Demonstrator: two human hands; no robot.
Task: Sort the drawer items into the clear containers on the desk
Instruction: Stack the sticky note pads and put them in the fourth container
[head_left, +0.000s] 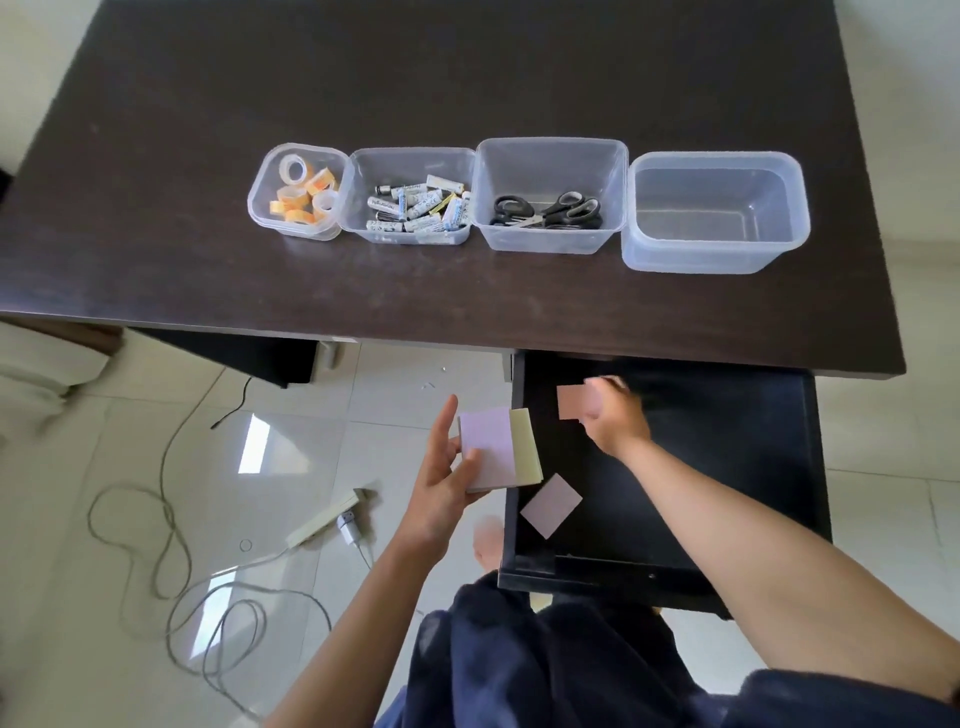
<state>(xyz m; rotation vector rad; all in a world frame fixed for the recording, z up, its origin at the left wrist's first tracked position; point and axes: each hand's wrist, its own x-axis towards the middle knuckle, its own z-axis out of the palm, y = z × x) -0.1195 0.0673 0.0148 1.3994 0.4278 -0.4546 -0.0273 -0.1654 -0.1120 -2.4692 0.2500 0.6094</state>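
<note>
While my left hand (441, 488) is cradling a small stack of sticky-note pads (496, 449), lilac on top and pale yellow behind, my right hand (613, 421) is reaching forward into the open drawer (727, 467) and closing on a pink pad (571, 409). That hand is blurred, so I cannot tell whether the fingers are already pinching the pad or only touching it. I am holding the stack with my left thumb across its face and fingers curled underneath, just left of the drawer's edge, so I can collect the pads and carry them together. Another lilac pad (551, 505) is lying in the drawer between my 2 forearms, nearer me than my right hand. Far beyond both hands, 4 clear containers are sitting in a row on the desk (467, 73): tape rolls (301, 189), batteries (415, 205), scissors (545, 210), and an empty container (717, 210) ahead of my right hand, likely meant for these pads.
</note>
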